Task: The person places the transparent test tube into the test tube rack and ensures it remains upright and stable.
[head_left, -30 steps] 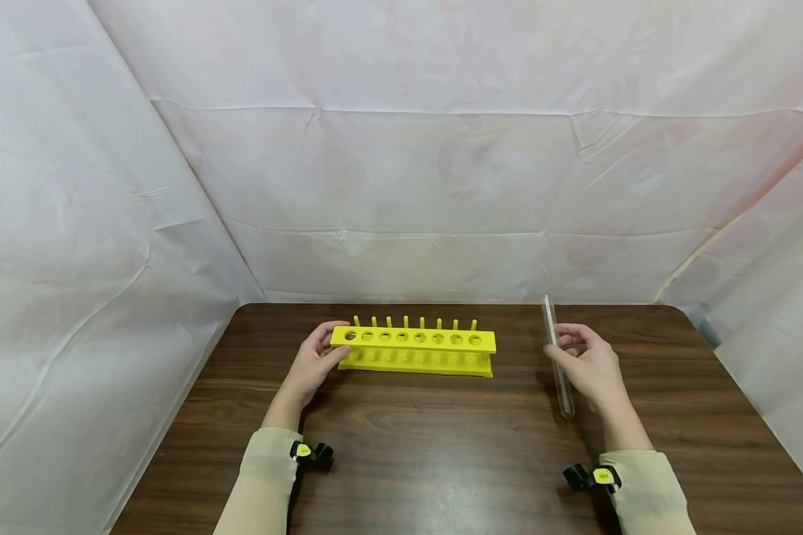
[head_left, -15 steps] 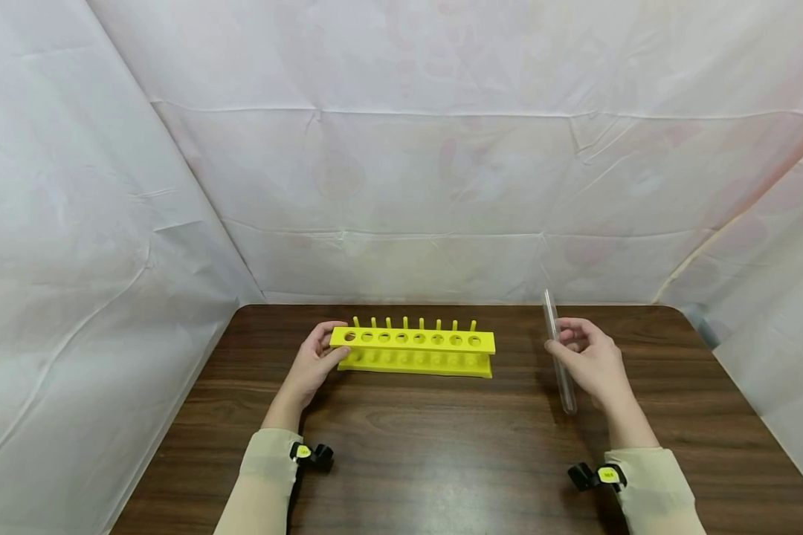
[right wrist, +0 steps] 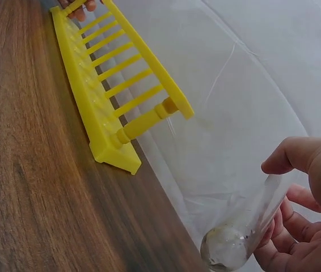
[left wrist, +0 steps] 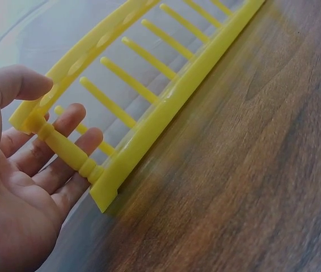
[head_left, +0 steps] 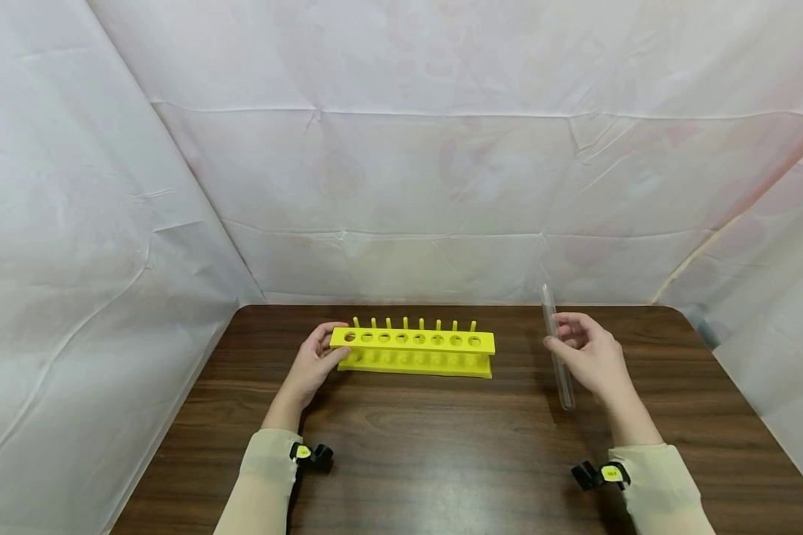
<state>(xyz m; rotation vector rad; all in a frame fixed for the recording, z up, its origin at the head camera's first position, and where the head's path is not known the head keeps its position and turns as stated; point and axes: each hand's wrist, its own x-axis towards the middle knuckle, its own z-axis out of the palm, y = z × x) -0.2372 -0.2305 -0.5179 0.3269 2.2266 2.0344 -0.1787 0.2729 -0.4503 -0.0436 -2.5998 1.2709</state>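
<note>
Rack being gripped at left end by curled fingers of left hand; clear tube being pinched by right hand; insertion seemingly being prepared, leftward carry probably being needed.

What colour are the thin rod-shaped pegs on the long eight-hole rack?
The thin pegs are yellow, matching the long rack; the left wrist view shows them best.

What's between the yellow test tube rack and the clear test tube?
Just bare wood-grain tabletop between the yellow test tube rack and clear test tube, head view.
</note>
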